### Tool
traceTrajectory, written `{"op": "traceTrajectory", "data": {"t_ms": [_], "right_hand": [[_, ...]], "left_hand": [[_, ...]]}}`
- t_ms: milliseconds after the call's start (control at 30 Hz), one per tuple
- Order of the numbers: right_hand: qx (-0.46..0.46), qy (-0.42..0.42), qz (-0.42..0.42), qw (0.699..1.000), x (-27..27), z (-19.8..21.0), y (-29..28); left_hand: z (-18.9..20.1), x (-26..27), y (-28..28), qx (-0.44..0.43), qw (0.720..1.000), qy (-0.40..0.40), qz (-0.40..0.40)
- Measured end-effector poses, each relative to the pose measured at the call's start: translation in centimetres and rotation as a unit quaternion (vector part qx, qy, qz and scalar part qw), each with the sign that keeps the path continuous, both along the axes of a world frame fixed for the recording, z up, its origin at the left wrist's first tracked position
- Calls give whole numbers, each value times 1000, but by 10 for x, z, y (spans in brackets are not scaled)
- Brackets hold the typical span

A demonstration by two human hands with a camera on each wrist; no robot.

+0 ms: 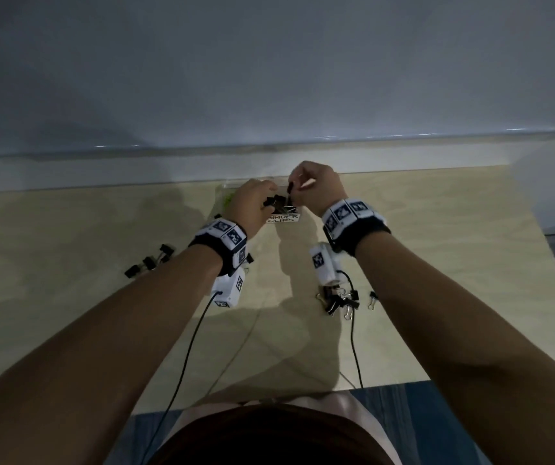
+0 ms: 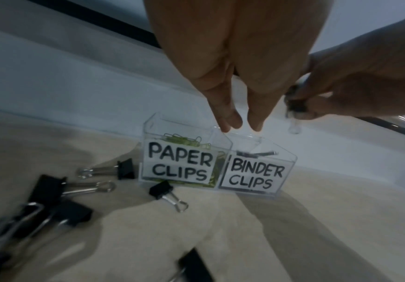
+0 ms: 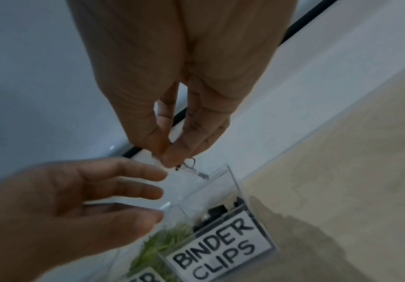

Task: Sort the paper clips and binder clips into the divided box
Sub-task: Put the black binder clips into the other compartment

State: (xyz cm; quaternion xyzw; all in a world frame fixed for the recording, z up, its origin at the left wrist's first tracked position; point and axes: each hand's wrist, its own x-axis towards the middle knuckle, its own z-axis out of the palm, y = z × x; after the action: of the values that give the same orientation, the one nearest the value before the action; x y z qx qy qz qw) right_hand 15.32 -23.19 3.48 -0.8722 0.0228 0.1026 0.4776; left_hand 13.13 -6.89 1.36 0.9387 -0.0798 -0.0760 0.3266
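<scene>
The clear divided box (image 2: 148, 133) stands at the table's far edge, labelled PAPER CLIPS on its left half and BINDER CLIPS (image 1: 284, 219) on its right half. Green paper clips (image 2: 184, 140) fill the left compartment, and several black binder clips (image 3: 217, 210) lie in the right one. Above the right compartment, my right hand (image 3: 167, 154) pinches a black binder clip (image 2: 295, 106) between thumb and forefinger. My left hand (image 2: 242, 124) hovers over the box with straight fingers and holds nothing.
Loose black binder clips lie on the beige table: one group (image 1: 150, 261) on the left, another pile (image 1: 339, 300) near the right forearm, and one clip (image 2: 165, 192) just in front of the box. Wrist camera cables (image 1: 353, 330) trail toward my body. A white wall rises behind the box.
</scene>
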Motion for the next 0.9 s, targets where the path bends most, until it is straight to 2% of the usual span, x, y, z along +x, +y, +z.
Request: {"op": "traceTrajectory", "data": {"t_ms": [100, 167, 233, 333, 467, 533, 633, 800, 900], "right_hand": [[-81, 23, 23, 996, 4, -6, 6], [-110, 19, 25, 993, -4, -14, -5], [-128, 34, 34, 991, -19, -22, -25], [-203, 80, 81, 973, -54, -32, -64], [-278, 192, 90, 937, -106, -43, -110], [-282, 224, 80, 930, -132, -47, -120], [-295, 206, 70, 930, -160, -53, -121], [-241, 154, 7, 958, -170, -69, -107], [-221, 134, 7, 966, -168, -70, -98]], "left_hand": [[-5, -14, 10, -1, 1000, -13, 6], [-12, -29, 10, -1, 1000, 6, -17], [-18, -48, 2, 22, 996, 46, -70], [-29, -74, -24, 54, 977, 107, -179], [-45, -102, -69, 102, 946, 139, -273], [-52, -115, -90, 128, 941, 141, -279], [-59, -125, -111, 156, 946, 105, -264], [-63, -120, -113, 159, 948, 74, -266], [-64, -117, -104, 141, 950, 65, -270]]}}
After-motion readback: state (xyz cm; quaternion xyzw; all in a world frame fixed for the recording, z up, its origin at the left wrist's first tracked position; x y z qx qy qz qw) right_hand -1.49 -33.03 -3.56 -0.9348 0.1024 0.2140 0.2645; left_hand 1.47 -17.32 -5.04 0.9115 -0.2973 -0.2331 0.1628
